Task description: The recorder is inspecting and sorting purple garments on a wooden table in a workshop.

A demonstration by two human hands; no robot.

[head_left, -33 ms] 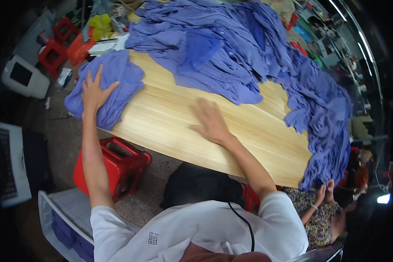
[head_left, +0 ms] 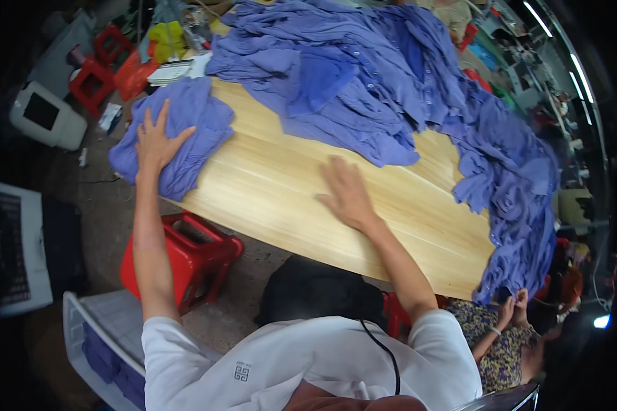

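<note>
My left hand (head_left: 159, 144) lies with fingers spread on a gathered purple cloth garment (head_left: 209, 133) at the table's left end. Part of that garment hangs past the edge. Over the middle of the wooden table (head_left: 274, 198), my right hand (head_left: 348, 195) is stretched out, slightly blurred, with nothing in it. Whether its palm touches the wood I cannot tell. Beyond it spreads a large heap of purple buttoned garments (head_left: 384, 89), which curves round the right side of the table and hangs down there.
A red stool (head_left: 151, 267) stands below the table's left edge. Near it is a pale plastic bin (head_left: 110, 308) with purple cloth inside. At the lower right, another person's hands (head_left: 514, 308) are by the hanging cloth. Papers (head_left: 171, 70) lie behind the left garment.
My right hand has moved slightly to the right over the table. My left hand stays on the garment. The whole view has shifted a little.
</note>
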